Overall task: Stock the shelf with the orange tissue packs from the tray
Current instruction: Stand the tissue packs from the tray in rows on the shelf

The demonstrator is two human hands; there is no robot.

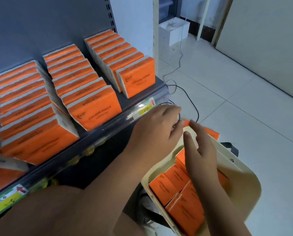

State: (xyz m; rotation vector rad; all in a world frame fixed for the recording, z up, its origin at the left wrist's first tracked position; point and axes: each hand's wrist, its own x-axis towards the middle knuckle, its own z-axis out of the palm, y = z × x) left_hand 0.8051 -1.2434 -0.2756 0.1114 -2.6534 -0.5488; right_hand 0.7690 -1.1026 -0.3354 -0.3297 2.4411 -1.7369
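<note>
Closest to us, the left hand [157, 128] reaches across from the shelf side. Its fingers are curled under, right at the corner of a raised orange pack [210, 132]. Whether it is actually gripping that pack I cannot tell through the blur. The right hand [202, 155] is open, fingers straight, laid over the far rim of the cream tray [244, 181] and against that same pack.

More tissue packs [174, 179] lie flat inside the tray, so plenty is left to move. My advice here is to get a firm hold on the pack's short ends, lift it clear of the rim, then stand it upright at the front of a row. The dark shelf [140, 97] shows a bare strip at its right front. Three rows of stocked packs [94, 106] lean back neatly behind the price strip [143, 110].

Beyond, pale floor tiles [227, 82] carry a black cable [194, 108], with a white box [173, 29] by the wall.
</note>
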